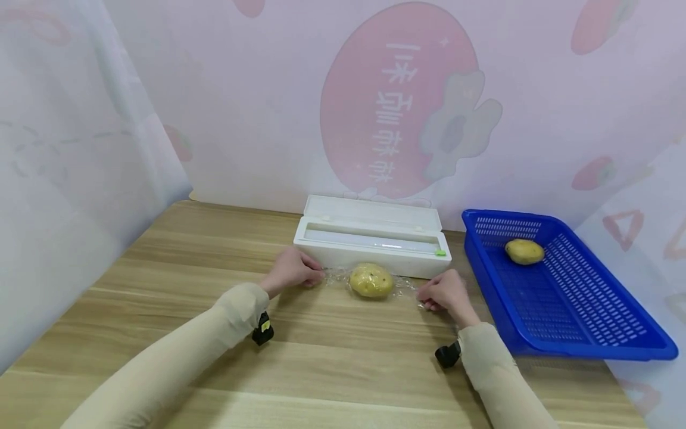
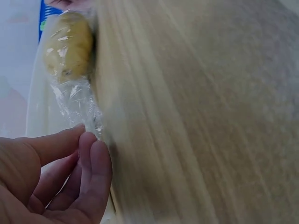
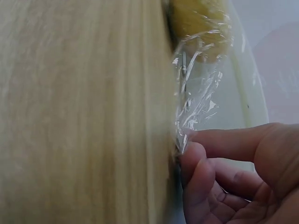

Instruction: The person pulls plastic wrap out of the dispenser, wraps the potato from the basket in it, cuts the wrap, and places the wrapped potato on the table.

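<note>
A yellow potato [image 1: 371, 280] wrapped in clear plastic film sits between the two hands, in front of the white box. My left hand [image 1: 296, 268] pinches one gathered end of the film [image 2: 78, 100] between thumb and fingertips. On the other side, my right hand [image 1: 445, 293] pinches the opposite end of the film [image 3: 201, 100]. Both ends stretch outward from the potato, creased and partly twisted. In the left wrist view the wrapped potato [image 2: 69, 46] shows at the upper left; in the right wrist view only part of it [image 3: 198, 25] is visible.
Behind the potato stands a white cling film box [image 1: 370, 257], lid raised, with a roll [image 1: 370, 239] inside and a green slider [image 1: 440, 253] at its right end. A blue plastic basket [image 1: 527, 342] at the right holds another potato [image 1: 524, 252]. A printed cloth hangs behind the wooden table [image 1: 343, 375].
</note>
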### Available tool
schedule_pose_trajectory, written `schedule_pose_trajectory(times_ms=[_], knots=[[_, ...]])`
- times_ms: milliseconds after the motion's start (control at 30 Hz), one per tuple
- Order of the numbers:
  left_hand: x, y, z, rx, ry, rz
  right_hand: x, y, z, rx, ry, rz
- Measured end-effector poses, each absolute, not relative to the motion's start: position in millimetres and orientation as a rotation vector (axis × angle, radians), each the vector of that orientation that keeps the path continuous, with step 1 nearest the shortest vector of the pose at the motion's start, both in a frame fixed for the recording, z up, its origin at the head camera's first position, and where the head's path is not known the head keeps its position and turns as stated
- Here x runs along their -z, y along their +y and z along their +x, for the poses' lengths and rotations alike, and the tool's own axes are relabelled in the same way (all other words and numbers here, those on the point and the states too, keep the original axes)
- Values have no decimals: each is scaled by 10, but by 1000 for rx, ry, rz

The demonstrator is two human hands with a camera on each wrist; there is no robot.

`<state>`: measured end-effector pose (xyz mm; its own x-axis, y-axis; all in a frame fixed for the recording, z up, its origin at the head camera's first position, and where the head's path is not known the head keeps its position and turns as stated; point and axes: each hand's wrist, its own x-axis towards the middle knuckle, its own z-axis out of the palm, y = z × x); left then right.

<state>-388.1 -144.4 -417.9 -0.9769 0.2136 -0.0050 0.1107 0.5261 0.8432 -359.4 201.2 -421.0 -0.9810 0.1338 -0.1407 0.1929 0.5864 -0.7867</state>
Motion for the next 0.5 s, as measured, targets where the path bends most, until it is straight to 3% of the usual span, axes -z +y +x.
schedule_pose_trajectory(times_ms=[233, 500], knots=[[4270, -1386, -3950, -1184, 2904, 444, 4148, 2028, -3659, 1108, 2803, 269], [4213, -1301, -3877, -999, 3026, 414, 4081, 2031, -3549, 997, 2900, 136]])
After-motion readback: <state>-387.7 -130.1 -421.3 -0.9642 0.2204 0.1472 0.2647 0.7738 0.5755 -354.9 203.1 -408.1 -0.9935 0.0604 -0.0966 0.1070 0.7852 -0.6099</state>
